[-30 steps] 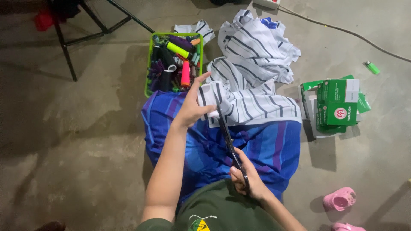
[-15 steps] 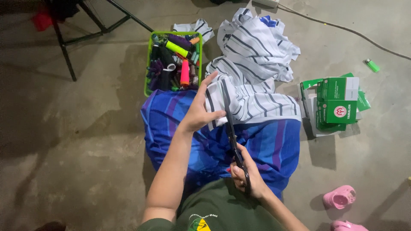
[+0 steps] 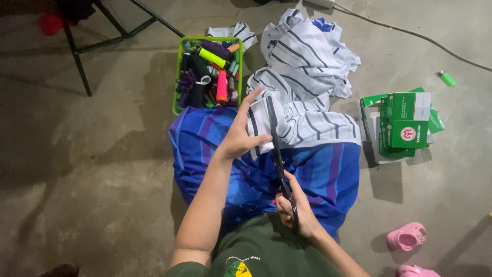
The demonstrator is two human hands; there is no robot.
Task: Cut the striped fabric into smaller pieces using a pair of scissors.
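Just ahead of the right hand point(image 3: 296, 209), its long black scissors point(image 3: 277, 149) run up into the white striped cloth point(image 3: 302, 97). That hand is closed round the handles. The left hand point(image 3: 241, 133) pinches the cloth's edge beside the blades, above blue striped fabric point(image 3: 205, 138); a green basket point(image 3: 177, 97) sits beyond its fingertips.

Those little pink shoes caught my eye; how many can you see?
2: one pink shoe on the floor at lower right, another pink shoe just below it, cut off by the picture's bottom edge.
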